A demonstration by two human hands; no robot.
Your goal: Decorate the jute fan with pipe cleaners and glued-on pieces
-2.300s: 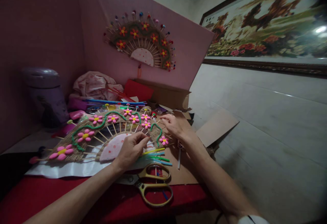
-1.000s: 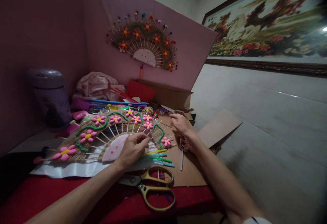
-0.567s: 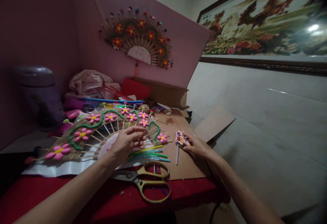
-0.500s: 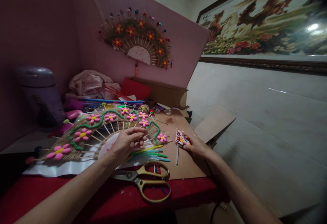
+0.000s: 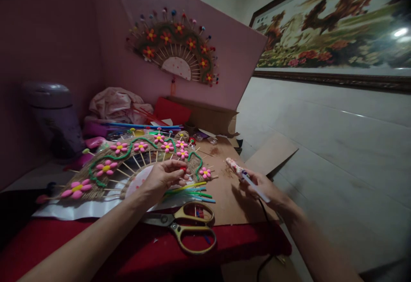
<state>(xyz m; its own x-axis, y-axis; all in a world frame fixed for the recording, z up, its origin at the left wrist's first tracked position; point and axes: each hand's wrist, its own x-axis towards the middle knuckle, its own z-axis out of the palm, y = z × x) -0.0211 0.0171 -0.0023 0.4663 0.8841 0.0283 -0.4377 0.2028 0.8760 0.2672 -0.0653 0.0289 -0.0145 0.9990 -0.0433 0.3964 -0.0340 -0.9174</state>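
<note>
A half-round craft fan (image 5: 105,166) of twine, sticks, pink flowers and a green cord lies flat on the table. My left hand (image 5: 162,177) rests on its inner edge, fingers pinched on a small red piece by the sticks. My right hand (image 5: 261,185) is raised off the cardboard sheet (image 5: 224,192), closed round a glue gun (image 5: 239,170) with a patterned body and a white stick at its rear; its tip points up and left. Coloured sticks (image 5: 192,191) lie just under my left hand.
Gold-handled scissors (image 5: 186,226) lie on the red tablecloth (image 5: 96,247) near the front edge. A finished fan (image 5: 175,48) hangs on the pink board. A purple pot (image 5: 54,115), crumpled pink paper (image 5: 118,104) and a cardboard box (image 5: 208,121) stand behind.
My right hand reached to the far side of the cardboard, came back to the glue gun lying there, took hold of it and lifted it. My left hand stayed on the fan.
</note>
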